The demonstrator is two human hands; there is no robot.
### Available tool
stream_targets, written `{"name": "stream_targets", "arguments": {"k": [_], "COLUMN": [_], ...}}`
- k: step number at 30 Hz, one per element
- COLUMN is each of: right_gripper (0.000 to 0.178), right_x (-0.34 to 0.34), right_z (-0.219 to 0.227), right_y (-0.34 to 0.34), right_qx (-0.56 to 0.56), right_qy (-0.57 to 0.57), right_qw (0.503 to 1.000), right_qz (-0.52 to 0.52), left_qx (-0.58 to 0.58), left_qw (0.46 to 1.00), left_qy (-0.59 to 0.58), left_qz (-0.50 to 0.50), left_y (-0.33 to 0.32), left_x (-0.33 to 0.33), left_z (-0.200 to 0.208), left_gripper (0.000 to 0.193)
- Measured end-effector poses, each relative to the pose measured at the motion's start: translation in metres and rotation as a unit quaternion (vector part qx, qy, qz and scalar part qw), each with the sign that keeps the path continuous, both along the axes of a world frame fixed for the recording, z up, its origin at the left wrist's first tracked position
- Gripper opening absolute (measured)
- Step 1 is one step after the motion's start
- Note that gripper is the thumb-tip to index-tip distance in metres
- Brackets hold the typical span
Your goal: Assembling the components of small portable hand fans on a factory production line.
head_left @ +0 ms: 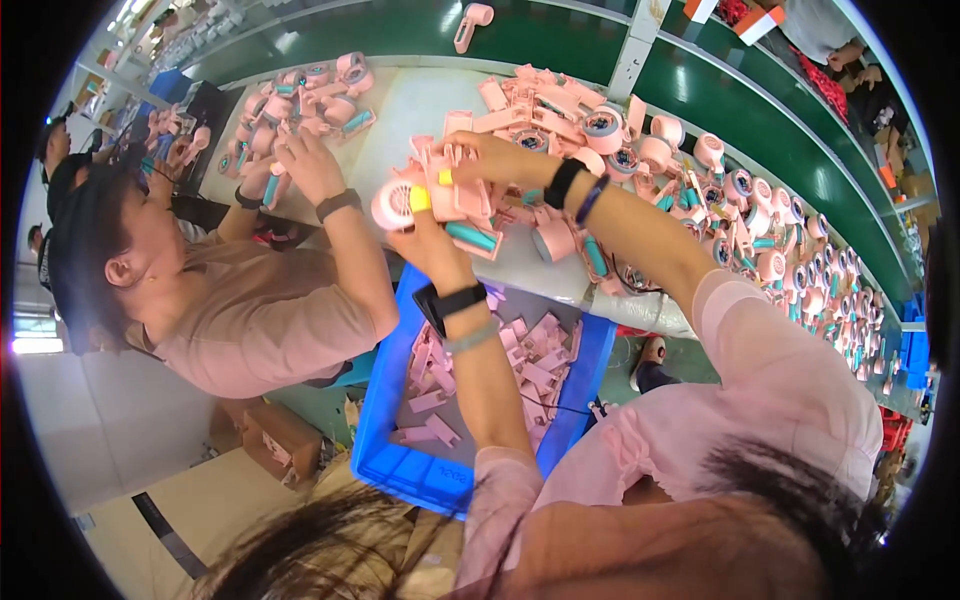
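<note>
My left hand [425, 240] is closed around a pink handheld fan [393, 204] with a round slotted grille. A yellow cover wraps one of its fingertips. My right hand [478, 157] comes in from the right, its fingers bent onto a pink plastic casing [465, 200] just beside the fan. Yellow shows at a fingertip there too, and the fingers partly hide what they grip. Below both hands lies a teal battery cell [472, 237] in a pink part. More pink casings [540, 105] are heaped behind my right hand.
A blue bin [400, 462] with pink handle pieces stands below my left forearm. Many pink fan bodies [770, 265] fill the bench to the right. At left a co-worker [250, 310] handles similar parts. A green conveyor [560, 45] runs behind, carrying one pink fan [473, 25].
</note>
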State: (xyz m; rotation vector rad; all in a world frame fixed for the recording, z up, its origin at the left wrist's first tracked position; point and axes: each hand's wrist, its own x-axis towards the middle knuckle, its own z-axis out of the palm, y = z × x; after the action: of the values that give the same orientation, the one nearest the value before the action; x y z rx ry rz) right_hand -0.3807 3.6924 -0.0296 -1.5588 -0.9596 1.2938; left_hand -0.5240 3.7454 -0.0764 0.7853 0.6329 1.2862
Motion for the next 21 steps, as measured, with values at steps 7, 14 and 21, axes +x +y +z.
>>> {"name": "stream_targets", "arguments": {"k": [7, 14, 21], "right_gripper": [0.079, 0.060, 0.050], "right_x": [0.027, -0.083, -0.186], "right_z": [-0.016, -0.027, -0.258], "right_y": [0.021, -0.065, -0.150], "right_qx": [0.019, 0.177, 0.015], "right_qy": [-0.022, -0.129, -0.123], "right_qw": [0.994, 0.974, 0.990], "right_qz": [-0.109, -0.066, -0.061], "left_qx": [0.018, 0.101, -0.147], "left_qw": [0.970, 0.931, 0.810], "left_qy": [0.242, 0.342, 0.566], "left_qz": [0.011, -0.076, -0.037], "left_y": [0.047, -0.043, -0.142], "left_x": [0.026, -0.071, -0.266], "left_z": [-0.027, -0.031, -0.169], "left_gripper": [0.047, 0.044, 0.046]}}
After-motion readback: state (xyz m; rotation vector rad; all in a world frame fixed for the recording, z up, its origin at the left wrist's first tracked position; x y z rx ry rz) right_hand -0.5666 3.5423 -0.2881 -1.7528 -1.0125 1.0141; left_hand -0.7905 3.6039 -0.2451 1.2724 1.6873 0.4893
